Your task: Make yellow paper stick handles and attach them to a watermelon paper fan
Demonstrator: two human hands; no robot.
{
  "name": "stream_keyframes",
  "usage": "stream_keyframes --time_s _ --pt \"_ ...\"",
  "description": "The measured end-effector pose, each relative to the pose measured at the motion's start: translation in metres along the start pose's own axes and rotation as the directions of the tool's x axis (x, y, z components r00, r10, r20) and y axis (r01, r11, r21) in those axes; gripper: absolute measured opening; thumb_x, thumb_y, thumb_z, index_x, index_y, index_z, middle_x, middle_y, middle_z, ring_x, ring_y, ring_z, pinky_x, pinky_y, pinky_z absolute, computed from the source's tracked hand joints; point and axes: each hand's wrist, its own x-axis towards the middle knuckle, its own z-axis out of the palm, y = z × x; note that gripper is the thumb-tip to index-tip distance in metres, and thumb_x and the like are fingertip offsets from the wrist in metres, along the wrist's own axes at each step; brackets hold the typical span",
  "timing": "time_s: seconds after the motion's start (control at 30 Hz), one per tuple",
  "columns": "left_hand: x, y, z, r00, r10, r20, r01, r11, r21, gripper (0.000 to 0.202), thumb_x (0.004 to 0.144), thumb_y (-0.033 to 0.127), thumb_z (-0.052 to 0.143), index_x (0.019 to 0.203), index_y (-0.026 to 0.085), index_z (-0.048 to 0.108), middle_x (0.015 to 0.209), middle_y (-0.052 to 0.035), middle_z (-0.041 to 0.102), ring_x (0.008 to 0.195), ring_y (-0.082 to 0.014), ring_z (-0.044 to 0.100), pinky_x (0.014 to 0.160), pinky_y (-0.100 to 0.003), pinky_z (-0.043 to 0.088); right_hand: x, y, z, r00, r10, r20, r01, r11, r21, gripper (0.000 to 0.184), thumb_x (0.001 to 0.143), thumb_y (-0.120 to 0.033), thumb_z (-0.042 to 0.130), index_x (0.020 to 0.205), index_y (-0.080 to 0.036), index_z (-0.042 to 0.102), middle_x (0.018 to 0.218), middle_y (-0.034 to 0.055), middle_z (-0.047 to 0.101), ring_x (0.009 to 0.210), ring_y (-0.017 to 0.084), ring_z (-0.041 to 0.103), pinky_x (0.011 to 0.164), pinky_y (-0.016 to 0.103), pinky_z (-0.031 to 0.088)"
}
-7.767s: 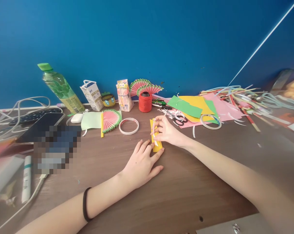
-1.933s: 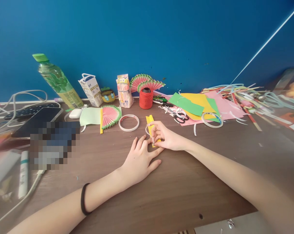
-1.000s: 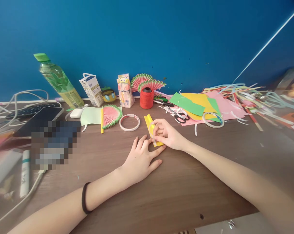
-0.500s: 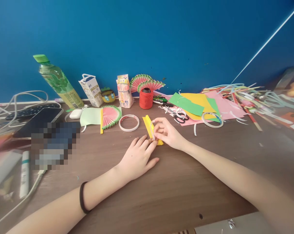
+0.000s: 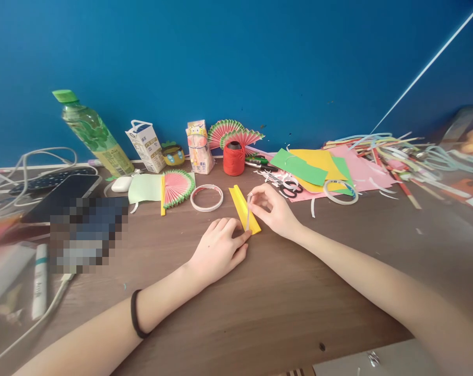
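A strip of folded yellow paper [image 5: 241, 206] lies slanted on the table in front of me. My right hand [image 5: 273, 211] pinches the upper end of a thin whitish tape strip [image 5: 248, 213], which rises at an angle over the paper. At the paper's lower end, my left hand [image 5: 220, 250] rests with its index fingertip touching near the bottom of the strip. Its other fingers are bent and the thumb stands apart, with nothing gripped. A roll of tape [image 5: 207, 198] lies flat just left of the paper.
Folded watermelon-pattern paper [image 5: 177, 188] lies left of the tape roll. Behind stand a red thread spool [image 5: 234, 159], decorated cartons and a leaning green bottle [image 5: 97, 136]. On the right are scissors [image 5: 293, 190], coloured paper [image 5: 299, 166], another tape roll [image 5: 341, 192] and piled strips.
My right hand has lifted slightly, drawing the strip's upper end up from the yellow paper. My left hand has slid a little toward me and left, its fingers curling more.
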Motion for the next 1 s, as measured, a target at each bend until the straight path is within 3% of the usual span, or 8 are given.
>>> stream_keyframes --time_s 0.13,0.3,0.57,0.77,1.0 --pt "0.001 -0.004 -0.002 0.996 0.087 0.019 -0.084 0.989 -0.119 0.033 0.087 0.022 0.039 0.107 0.024 0.065 0.097 -0.0066 0.058 0.092 -0.0183 0.053 0.085 -0.035 0.044 0.003 0.001 -0.001 1.0 -0.013 0.008 0.013 1.0 0.011 0.016 0.078 -0.026 0.057 0.087 -0.022 0.044 0.086 0.0011 0.051 0.084 0.015 0.055 0.079 0.034 0.047" --pt "0.001 -0.004 -0.005 0.987 0.161 0.025 -0.153 0.97 -0.191 0.033 0.087 0.02 0.039 0.106 0.023 0.066 0.097 -0.0063 0.06 0.093 -0.0174 0.053 0.088 -0.034 0.042 0.003 0.004 -0.003 0.998 0.052 0.038 -0.047 0.993 -0.108 0.016 0.077 -0.027 0.058 0.086 -0.022 0.045 0.085 0.0004 0.055 0.084 0.016 0.054 0.083 0.036 0.042" --pt "0.002 -0.005 -0.003 0.991 0.131 0.024 -0.122 0.964 -0.237 0.033 0.088 0.022 0.039 0.104 0.025 0.067 0.088 -0.0062 0.057 0.089 -0.0168 0.051 0.086 -0.036 0.043 0.006 0.013 -0.004 0.998 0.062 0.015 -0.054 0.953 -0.298 0.015 0.075 -0.027 0.059 0.083 -0.022 0.047 0.093 0.0024 0.056 0.098 0.021 0.048 0.092 0.041 0.036" --pt "0.002 -0.007 -0.001 0.993 0.1 0.056 -0.082 0.961 -0.263 0.032 0.087 0.023 0.041 0.1 0.022 0.069 0.084 -0.0058 0.055 0.085 -0.0162 0.05 0.083 -0.033 0.044 0.007 0.015 -0.001 0.998 0.062 0.021 -0.051 0.935 -0.35 0.015 0.075 -0.026 0.059 0.082 -0.023 0.046 0.091 0.0024 0.056 0.097 0.022 0.047 0.09 0.04 0.035" --pt "0.003 -0.005 -0.002 0.996 0.071 0.06 -0.047 0.943 -0.329 0.031 0.086 0.02 0.042 0.1 0.024 0.069 0.09 -0.0053 0.056 0.094 -0.0165 0.054 0.089 -0.032 0.043 0.008 0.015 -0.001 0.991 0.121 0.055 -0.091 0.92 -0.382 0.016 0.077 -0.027 0.059 0.084 -0.023 0.045 0.093 0.0023 0.055 0.096 0.021 0.048 0.09 0.04 0.035"
